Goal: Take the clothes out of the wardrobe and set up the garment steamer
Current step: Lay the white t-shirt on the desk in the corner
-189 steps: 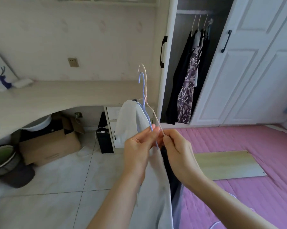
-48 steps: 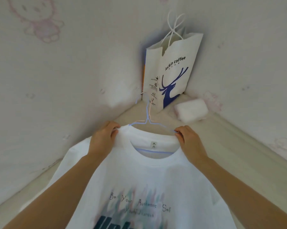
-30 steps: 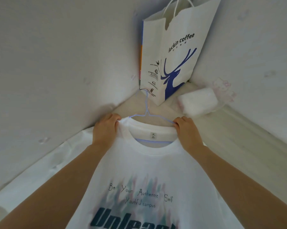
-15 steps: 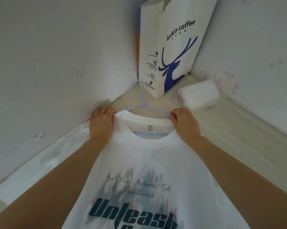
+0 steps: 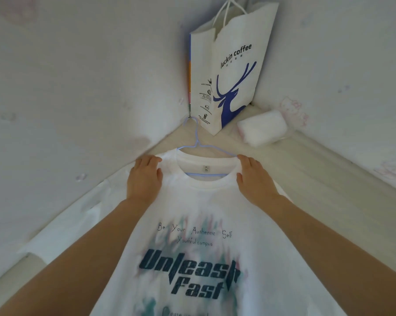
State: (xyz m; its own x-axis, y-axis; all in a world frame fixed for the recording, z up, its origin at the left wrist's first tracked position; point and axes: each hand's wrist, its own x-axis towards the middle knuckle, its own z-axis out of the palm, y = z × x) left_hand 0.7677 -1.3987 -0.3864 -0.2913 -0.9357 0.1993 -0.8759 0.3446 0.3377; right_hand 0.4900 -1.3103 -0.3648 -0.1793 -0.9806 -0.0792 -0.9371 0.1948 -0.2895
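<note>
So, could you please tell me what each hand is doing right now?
Left hand: open, flat on the white printed T-shirt.
Right hand: open, flat on it.

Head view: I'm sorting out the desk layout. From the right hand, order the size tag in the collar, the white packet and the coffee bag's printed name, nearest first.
From the right hand:
1. Size tag, just to its left inside the T-shirt collar.
2. White packet, beyond it, against the right wall.
3. Coffee bag's printed name, farthest, high on the bag in the corner.
</note>
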